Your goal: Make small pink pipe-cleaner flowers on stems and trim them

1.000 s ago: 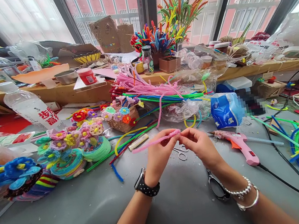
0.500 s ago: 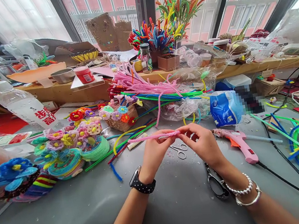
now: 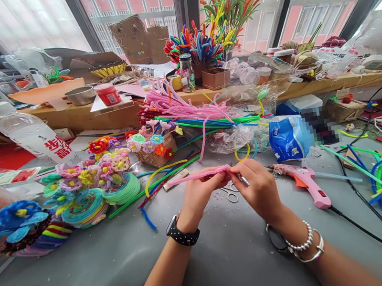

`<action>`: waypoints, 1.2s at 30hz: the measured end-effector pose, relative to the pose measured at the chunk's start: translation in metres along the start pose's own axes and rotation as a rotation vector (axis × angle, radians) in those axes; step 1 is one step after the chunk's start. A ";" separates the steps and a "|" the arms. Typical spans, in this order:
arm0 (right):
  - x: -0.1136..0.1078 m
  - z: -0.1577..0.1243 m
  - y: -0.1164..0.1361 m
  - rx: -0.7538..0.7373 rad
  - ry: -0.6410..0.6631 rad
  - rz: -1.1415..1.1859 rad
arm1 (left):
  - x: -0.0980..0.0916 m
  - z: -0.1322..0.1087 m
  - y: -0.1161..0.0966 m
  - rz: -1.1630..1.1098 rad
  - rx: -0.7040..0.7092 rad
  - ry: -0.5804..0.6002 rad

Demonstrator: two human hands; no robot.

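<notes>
1. Clock centred where the hands meet, 12 pointing away from the person.
2. Pink pipe cleaner (image 3: 191, 177): at centre, held up off the surface (image 3: 228, 267), tail running out past the left hand to 9 o'clock. Held by its end, probably for fine control there with the tail out of the way.
3. Small scissors (image 3: 232, 198): 6 o'clock, on the surface, partly hidden by the hands. Black handle loop (image 3: 276, 239) at 5, partly behind the right wrist. Both likely parked for quick reach.
4. Glue gun (image 3: 308, 181): 3 o'clock, on its side, nozzle inward; cord out at 4, presumably to stay clear of the work.
5. Pink bundle (image 3: 174, 104): 11 o'clock, heaped, probably as stock. Pipe-cleaner flowers (image 3: 76, 178) at 9, likely set aside for elbow room.
6. Left hand (image 3: 201, 192): nearly closed, thumb and forefinger pinching the pink pipe cleaner near its end.
7. Right hand (image 3: 258, 185): fingers curled, tips pinched on that same end, touching or almost touching the left's. Thin metallic piece (image 3: 244, 181) shows at its fingers; can't tell what it is or whether it's gripped.
</notes>
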State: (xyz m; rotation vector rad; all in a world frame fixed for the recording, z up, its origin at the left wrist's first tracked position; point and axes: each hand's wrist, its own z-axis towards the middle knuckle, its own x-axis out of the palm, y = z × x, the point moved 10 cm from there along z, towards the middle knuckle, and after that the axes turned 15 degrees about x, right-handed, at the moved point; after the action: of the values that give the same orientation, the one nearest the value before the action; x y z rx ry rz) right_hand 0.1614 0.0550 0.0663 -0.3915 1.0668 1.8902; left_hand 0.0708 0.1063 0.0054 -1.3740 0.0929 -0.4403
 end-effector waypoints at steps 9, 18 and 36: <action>0.003 0.007 -0.008 0.075 0.104 0.078 | 0.003 0.006 -0.007 0.294 0.131 0.121; 0.010 0.010 -0.013 0.100 0.204 0.144 | -0.001 0.005 -0.019 0.572 0.207 0.101; 0.006 0.003 -0.002 -0.011 0.067 0.037 | -0.004 0.006 -0.013 0.601 0.229 0.092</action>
State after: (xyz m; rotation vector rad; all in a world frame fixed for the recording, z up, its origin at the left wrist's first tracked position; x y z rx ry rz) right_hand 0.1599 0.0610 0.0633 -0.4467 1.1149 1.9276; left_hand 0.0661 0.1113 0.0183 -1.0354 0.5018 -0.0056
